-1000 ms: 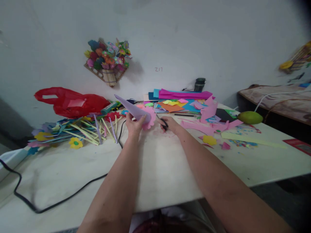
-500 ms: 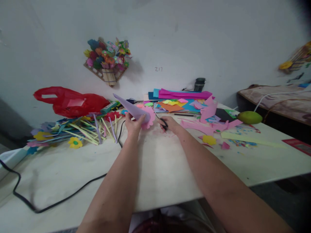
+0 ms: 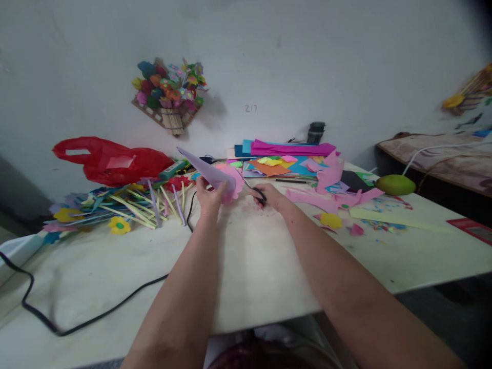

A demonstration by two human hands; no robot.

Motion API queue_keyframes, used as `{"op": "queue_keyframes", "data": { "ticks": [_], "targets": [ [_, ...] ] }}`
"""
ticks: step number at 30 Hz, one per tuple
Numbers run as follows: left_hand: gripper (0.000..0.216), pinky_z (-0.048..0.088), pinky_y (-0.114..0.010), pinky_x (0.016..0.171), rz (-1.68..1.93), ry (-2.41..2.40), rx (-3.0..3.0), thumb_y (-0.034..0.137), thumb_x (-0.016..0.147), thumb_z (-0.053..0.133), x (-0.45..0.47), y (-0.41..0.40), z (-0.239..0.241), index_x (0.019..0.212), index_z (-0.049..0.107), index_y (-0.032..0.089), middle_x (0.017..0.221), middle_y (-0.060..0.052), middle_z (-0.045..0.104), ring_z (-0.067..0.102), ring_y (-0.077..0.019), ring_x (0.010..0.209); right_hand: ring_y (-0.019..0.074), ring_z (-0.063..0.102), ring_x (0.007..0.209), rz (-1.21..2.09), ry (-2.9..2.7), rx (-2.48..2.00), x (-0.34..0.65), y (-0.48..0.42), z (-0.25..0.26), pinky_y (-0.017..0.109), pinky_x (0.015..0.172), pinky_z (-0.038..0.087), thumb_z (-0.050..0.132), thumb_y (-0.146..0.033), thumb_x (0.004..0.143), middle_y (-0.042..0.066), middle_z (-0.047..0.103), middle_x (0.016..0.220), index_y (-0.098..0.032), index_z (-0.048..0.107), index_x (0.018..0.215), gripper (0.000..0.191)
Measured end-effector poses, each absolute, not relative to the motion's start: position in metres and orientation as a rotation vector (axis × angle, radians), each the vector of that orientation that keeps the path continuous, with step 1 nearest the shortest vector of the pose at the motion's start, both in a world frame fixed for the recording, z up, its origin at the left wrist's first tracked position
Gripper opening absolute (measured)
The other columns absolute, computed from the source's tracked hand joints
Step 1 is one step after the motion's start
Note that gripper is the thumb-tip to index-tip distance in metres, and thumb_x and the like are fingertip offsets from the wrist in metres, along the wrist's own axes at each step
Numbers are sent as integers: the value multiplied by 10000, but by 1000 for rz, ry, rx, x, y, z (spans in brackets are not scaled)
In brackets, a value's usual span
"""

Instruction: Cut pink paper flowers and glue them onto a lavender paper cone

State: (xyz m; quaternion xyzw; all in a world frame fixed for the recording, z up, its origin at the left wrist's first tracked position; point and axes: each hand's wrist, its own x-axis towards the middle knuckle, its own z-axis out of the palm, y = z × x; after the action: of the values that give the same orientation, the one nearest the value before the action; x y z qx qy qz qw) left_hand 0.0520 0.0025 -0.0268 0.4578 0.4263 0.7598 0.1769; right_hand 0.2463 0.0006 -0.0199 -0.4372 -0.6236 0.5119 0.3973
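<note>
Over the middle of the table (image 3: 261, 277), my left hand (image 3: 210, 199) is closed round a lilac paper cone (image 3: 209, 171), its pointed end tilted up to the left. At the cone's wide end shows a pink scalloped edge (image 3: 234, 189). My right hand (image 3: 269, 197) grips a pair of scissors (image 3: 258, 195) by its black handles. The blades point up and left, close to the pink edge; whether they touch it I cannot tell. Tiny pink snippets lie on the table beneath the scissors.
Paper flowers and stems (image 3: 130, 207) lie at the left, before a red plastic bag (image 3: 111, 161). A black cable (image 3: 96, 325) crosses the left side. Coloured sheets (image 3: 292, 148) are stacked at the back. Pink scraps (image 3: 311, 201) and a green-yellow fruit (image 3: 395, 185) are at the right.
My left hand and the lilac cone have shifted slightly left, and the pink edge has turned a little. The scissors stay almost in place in my right hand.
</note>
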Motion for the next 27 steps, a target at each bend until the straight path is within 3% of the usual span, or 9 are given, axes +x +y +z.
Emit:
{"op": "queue_keyframes", "data": {
  "ticks": [27],
  "targets": [
    [582, 521, -318, 745, 2107, 1184, 1284, 255, 485, 786, 45, 6, -28, 1011, 540, 204, 908, -22, 636, 635, -183, 839, 61, 409, 300, 1313, -1632, -1201, 248, -7, -9, 173, 319, 317, 666, -229, 827, -64, 498, 398, -151, 552, 670, 209]
  ]
}}
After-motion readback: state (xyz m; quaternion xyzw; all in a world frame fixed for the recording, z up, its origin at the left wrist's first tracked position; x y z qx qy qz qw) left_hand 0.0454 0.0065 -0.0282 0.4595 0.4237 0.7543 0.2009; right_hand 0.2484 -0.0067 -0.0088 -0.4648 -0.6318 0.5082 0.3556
